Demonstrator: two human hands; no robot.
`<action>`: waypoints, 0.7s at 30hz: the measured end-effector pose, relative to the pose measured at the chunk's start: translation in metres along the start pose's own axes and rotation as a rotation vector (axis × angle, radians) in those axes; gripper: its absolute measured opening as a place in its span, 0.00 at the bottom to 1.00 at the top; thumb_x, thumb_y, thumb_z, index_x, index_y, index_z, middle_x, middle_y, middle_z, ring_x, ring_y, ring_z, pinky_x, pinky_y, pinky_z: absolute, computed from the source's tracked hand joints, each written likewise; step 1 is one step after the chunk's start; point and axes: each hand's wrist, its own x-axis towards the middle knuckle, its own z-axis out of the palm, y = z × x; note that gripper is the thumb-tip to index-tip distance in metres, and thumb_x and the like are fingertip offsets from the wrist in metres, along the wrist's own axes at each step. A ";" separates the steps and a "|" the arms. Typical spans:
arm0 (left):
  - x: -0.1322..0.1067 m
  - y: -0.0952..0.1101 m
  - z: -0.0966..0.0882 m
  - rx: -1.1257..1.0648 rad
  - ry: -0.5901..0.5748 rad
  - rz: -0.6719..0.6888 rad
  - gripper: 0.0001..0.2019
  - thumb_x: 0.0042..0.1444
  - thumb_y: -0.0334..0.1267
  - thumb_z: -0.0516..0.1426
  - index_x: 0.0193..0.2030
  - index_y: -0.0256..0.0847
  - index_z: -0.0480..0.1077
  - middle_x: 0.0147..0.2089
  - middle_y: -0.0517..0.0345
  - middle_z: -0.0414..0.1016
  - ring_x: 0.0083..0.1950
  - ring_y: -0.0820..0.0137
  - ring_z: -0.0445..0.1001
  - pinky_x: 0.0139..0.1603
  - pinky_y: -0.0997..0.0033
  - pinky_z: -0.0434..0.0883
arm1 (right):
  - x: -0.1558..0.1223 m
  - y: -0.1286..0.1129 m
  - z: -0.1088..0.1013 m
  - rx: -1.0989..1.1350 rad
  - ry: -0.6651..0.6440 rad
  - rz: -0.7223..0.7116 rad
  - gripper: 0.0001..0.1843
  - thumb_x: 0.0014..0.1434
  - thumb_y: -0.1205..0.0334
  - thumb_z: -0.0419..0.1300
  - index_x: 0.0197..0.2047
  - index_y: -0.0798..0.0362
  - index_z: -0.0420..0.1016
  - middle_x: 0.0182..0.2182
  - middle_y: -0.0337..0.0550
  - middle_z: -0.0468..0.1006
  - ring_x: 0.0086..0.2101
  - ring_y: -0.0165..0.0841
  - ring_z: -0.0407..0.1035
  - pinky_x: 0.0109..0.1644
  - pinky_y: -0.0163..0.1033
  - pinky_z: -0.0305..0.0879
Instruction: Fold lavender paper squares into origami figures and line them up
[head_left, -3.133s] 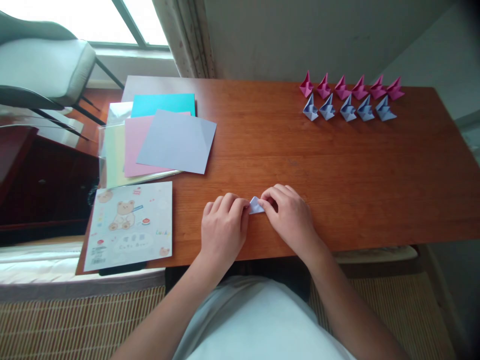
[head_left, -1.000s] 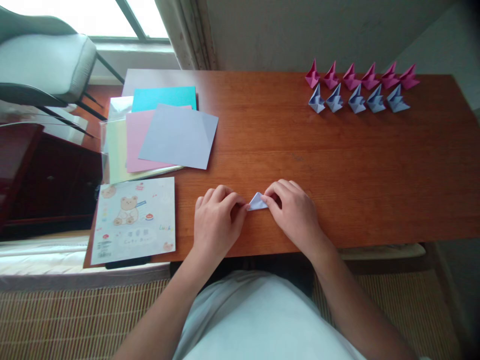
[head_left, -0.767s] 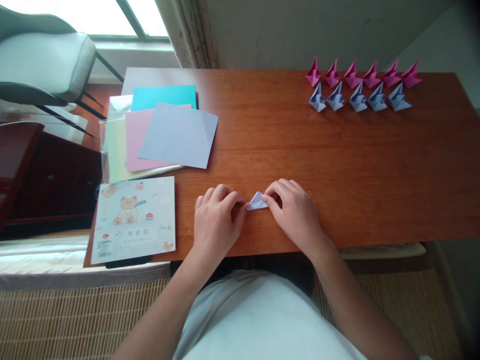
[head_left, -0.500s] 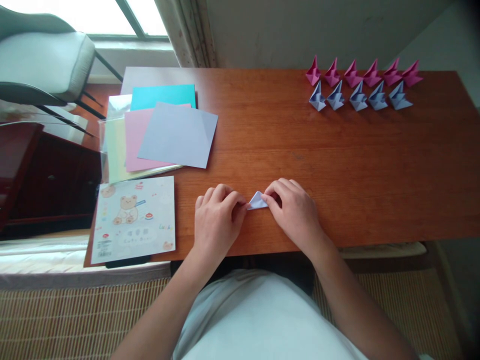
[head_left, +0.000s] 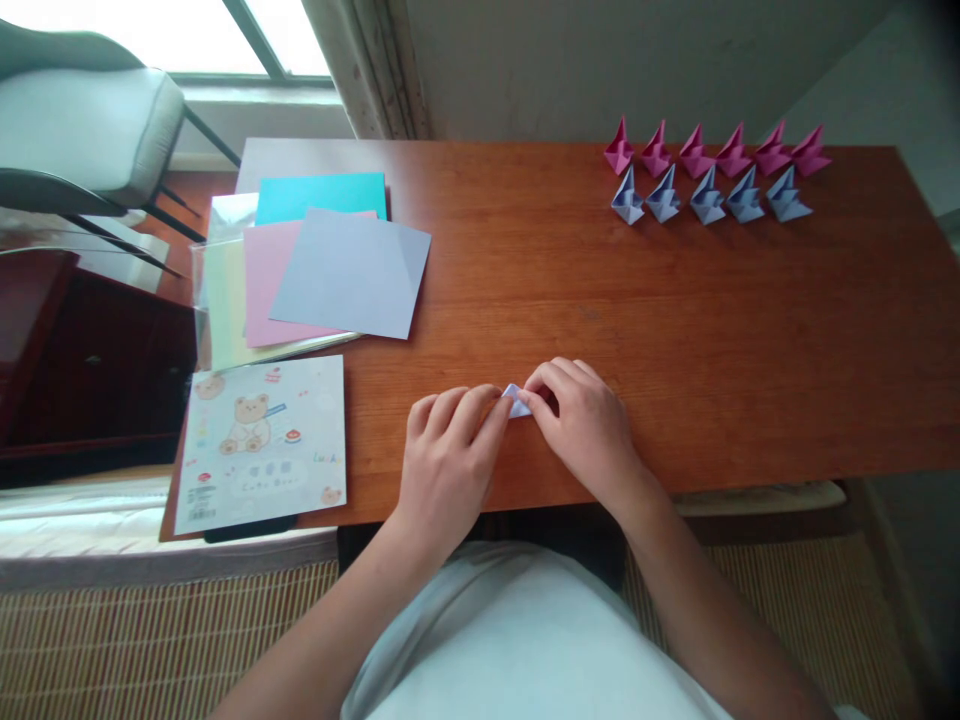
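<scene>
A small piece of folded pale lilac paper [head_left: 516, 400] is pinched between my two hands, just above the table's front part. My left hand [head_left: 454, 445] grips its left side with thumb and forefinger, which cover much of it. On the right side, the thumb and forefinger of my right hand [head_left: 581, 420] are closed on the paper too. Only a little triangular patch shows between the fingertips. At the back right stand a row of pink folded paper figures [head_left: 696, 155] and, in front of it, a row of lilac folded paper figures [head_left: 707, 200].
Lilac [head_left: 352, 275], pink [head_left: 262, 285] and teal [head_left: 322, 195] paper sheets overlap at the left of the wooden table [head_left: 525, 260]. A bear-printed cover [head_left: 262, 445] lies nearer, at the front left corner. A chair [head_left: 90, 130] stands beyond the table's left side.
My left hand has shifted right and its fingers now cover more of the folded paper. My right hand keeps its pinch. The whole view has moved slightly.
</scene>
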 end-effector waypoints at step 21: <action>-0.016 0.055 0.009 0.065 -0.256 -0.061 0.34 0.69 0.46 0.49 0.71 0.17 0.54 0.74 0.29 0.55 0.75 0.46 0.55 0.73 0.51 0.60 | 0.049 -0.006 -0.039 -0.163 -0.416 -0.006 0.07 0.60 0.58 0.61 0.32 0.46 0.79 0.33 0.37 0.83 0.34 0.34 0.74 0.31 0.38 0.53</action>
